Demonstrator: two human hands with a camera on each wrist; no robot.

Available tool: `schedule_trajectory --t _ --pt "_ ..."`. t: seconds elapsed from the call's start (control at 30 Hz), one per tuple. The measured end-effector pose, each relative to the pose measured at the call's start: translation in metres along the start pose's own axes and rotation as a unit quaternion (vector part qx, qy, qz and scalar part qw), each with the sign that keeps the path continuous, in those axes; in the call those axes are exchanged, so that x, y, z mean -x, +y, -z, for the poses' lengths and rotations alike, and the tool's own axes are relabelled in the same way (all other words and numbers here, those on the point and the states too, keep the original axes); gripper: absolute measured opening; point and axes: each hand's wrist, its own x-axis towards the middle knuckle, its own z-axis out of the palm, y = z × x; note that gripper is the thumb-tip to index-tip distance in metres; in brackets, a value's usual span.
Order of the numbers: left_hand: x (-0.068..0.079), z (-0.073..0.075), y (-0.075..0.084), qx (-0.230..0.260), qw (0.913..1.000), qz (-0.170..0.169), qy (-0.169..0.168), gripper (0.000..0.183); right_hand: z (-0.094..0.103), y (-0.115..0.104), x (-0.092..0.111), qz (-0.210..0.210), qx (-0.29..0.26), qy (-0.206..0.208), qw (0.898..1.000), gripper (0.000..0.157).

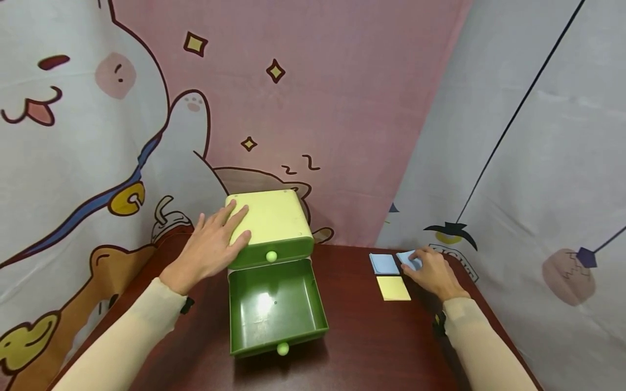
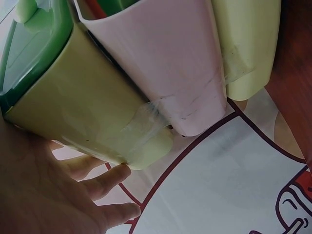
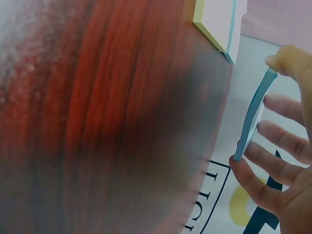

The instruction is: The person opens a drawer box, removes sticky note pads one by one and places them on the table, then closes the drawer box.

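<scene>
My left hand [image 1: 212,247] rests with spread fingers on the yellow top [image 1: 269,214] of a small drawer unit. Its upper green drawer [image 1: 293,248] is closed, while a lower green drawer [image 1: 274,312] is pulled out and bare inside. In the left wrist view, clear tape [image 2: 151,117] runs across the unit's yellow and pink tiers [image 2: 165,53]. At the right, my right hand [image 1: 432,274] pinches a blue sticky note pad [image 3: 253,119] by its edges between thumb and fingers. Beside it lie another blue pad [image 1: 385,264] and a yellow pad [image 1: 393,289].
The drawer unit and pads stand on a dark red-brown wooden table [image 1: 362,336]. A printed cartoon curtain [image 1: 342,108] hangs right behind the table and along both sides.
</scene>
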Motion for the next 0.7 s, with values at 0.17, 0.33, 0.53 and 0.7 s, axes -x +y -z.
schedule_trajectory --t 0.17,0.33,0.53,0.7 --pt "0.0 0.0 0.0 -0.001 1.0 0.0 0.0 0.077 0.001 0.004 -0.004 -0.032 0.003 -0.021 0.999 0.041" --pt "0.0 0.001 0.0 0.002 1.0 0.001 -0.002 0.077 0.0 0.007 -0.009 -0.051 0.006 -0.029 0.998 0.042" --pt "0.0 0.001 0.001 0.002 1.0 0.002 -0.003 0.077 -0.004 0.009 -0.015 -0.067 0.006 -0.044 0.997 0.045" --pt "0.001 0.002 0.002 0.001 1.0 0.003 -0.003 0.077 -0.007 0.009 -0.019 -0.082 0.009 -0.065 0.994 0.049"
